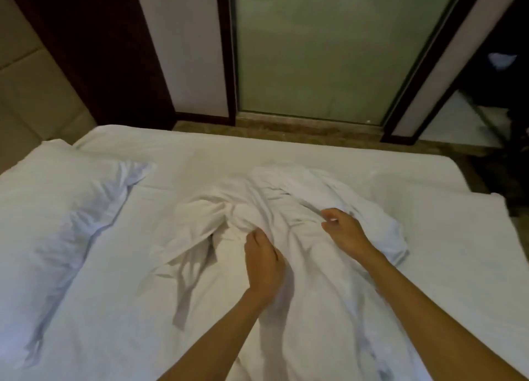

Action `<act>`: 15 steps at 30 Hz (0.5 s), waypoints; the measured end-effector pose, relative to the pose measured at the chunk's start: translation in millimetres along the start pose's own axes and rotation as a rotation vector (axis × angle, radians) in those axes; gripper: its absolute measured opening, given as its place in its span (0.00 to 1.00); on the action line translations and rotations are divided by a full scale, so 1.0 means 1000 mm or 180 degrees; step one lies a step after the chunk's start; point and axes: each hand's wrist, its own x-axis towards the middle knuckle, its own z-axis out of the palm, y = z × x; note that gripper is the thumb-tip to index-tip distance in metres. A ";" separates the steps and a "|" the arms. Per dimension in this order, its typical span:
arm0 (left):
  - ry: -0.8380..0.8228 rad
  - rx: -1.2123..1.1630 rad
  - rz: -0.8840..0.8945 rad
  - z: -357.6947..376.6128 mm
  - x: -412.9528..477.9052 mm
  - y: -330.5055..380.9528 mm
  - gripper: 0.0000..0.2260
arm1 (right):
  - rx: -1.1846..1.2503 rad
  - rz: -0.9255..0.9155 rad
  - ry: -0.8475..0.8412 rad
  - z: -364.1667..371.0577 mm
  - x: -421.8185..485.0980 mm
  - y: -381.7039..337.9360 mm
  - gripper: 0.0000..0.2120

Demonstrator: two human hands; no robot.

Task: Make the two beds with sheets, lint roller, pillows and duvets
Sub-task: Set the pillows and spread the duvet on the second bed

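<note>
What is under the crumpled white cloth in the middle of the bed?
The bed's flat white sheet shows around the crumpled cloth, so it lies on that. The left hand and right hand are on top; folds hide anything else beneath.

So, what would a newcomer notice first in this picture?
A crumpled white cloth lies in the middle of the bed, with the left hand gripping a fold of it and the right hand over it, fingers loosely curled. A pillow lies at the left, and a frosted glass door stands behind the bed.
</note>
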 end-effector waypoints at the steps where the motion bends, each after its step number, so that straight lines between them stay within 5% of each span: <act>1: 0.0086 0.0236 0.0006 0.026 -0.012 0.016 0.17 | -0.0078 0.0188 0.0060 -0.028 -0.009 0.038 0.15; 4: 0.0101 0.0902 0.0660 0.085 -0.044 0.055 0.25 | -0.0343 0.0763 0.0165 -0.096 -0.040 0.142 0.17; 7: -0.0778 0.0733 0.1646 0.136 -0.079 0.083 0.19 | -0.0489 0.1242 -0.0007 -0.133 -0.064 0.214 0.19; 10: -0.1496 0.0448 0.1444 0.172 -0.100 0.107 0.14 | -0.0496 0.1414 -0.0104 -0.148 -0.071 0.257 0.21; 15: -0.1945 0.0704 0.0980 0.216 -0.107 0.119 0.14 | -0.0410 0.1637 -0.0126 -0.162 -0.075 0.318 0.21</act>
